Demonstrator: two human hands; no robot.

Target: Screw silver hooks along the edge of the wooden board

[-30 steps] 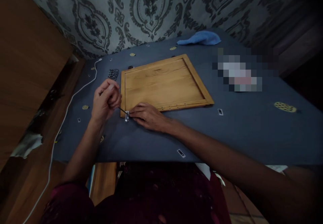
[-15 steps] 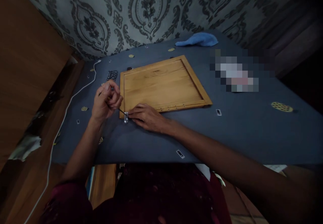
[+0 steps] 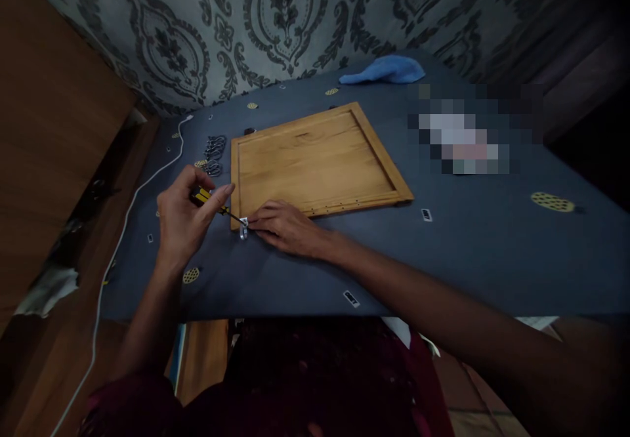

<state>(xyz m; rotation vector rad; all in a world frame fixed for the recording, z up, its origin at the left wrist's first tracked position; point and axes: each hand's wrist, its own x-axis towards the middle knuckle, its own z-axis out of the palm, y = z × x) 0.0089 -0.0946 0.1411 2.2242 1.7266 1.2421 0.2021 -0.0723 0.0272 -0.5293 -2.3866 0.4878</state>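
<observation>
My left hand point(image 3: 184, 217) holds a screwdriver point(image 3: 201, 195) with a yellow and black handle, the thumb stretched along its side. Its thin shaft slants down to the right, and the tip meets a small silver metal hook point(image 3: 243, 232). That hook sits at the near left corner of a framed wooden board point(image 3: 305, 161) lying flat. With its fingertips against the hook's right side, my right hand point(image 3: 283, 227) rests on the board's near edge, fingers together. A row of small dark holes runs along that edge. Any screw under the tip is too small to make out.
Several metal hooks point(image 3: 214, 148) lie left of the board on the dark patterned cloth point(image 3: 467, 253). A blue cloth point(image 3: 388, 69) lies near the wall. A white cable point(image 3: 128, 204) runs down the left side. A blurred-out item point(image 3: 460, 136) is at the right.
My left hand has opened its grip somewhat and shifted left and slightly down, so the screwdriver handle now shows. My right hand and the board stay nearly in place.
</observation>
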